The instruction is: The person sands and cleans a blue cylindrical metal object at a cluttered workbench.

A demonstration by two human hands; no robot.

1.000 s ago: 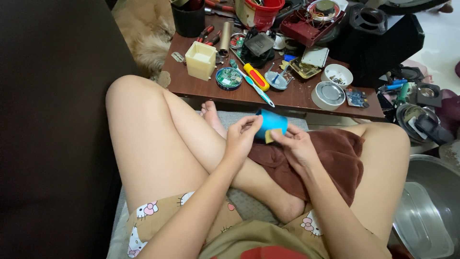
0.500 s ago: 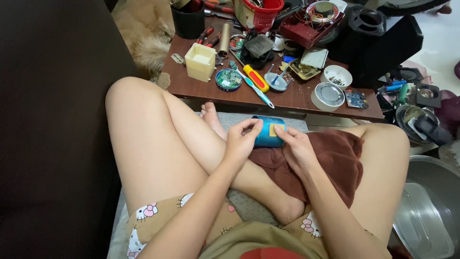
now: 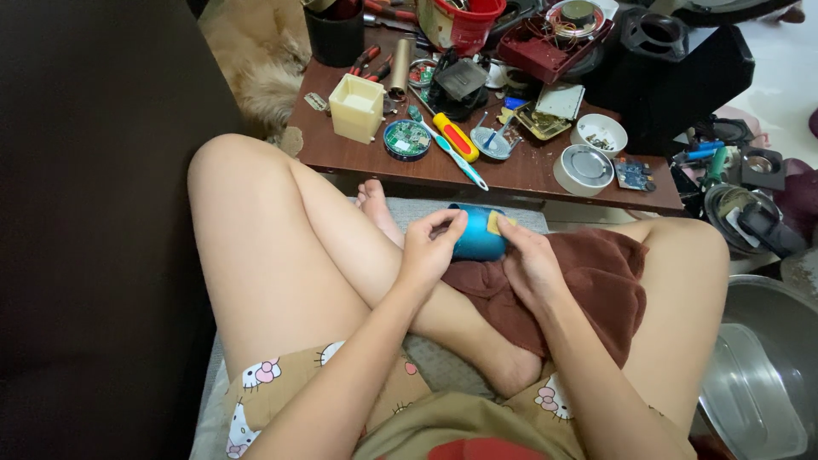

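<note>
A small blue cylindrical object (image 3: 477, 235) with a tan patch on its top rests over my crossed legs. My left hand (image 3: 430, 249) grips its left side with curled fingers. My right hand (image 3: 528, 260) holds its right side, thumb near the tan patch. Under the hands a brown cloth (image 3: 588, 277) is draped over my right leg.
A low brown table (image 3: 358, 158) stands just beyond my knees, crowded with a cream square box (image 3: 356, 106), a round circuit board (image 3: 406, 139), a yellow-handled screwdriver (image 3: 456, 136), small bowls, a red bucket (image 3: 467, 24). A furry animal (image 3: 268, 77) lies left of it. A metal basin (image 3: 758, 375) sits at right.
The blue object has been turned and lowered between my hands; a second ago it was tilted up with a flat face showing, now its rounded side faces me.
</note>
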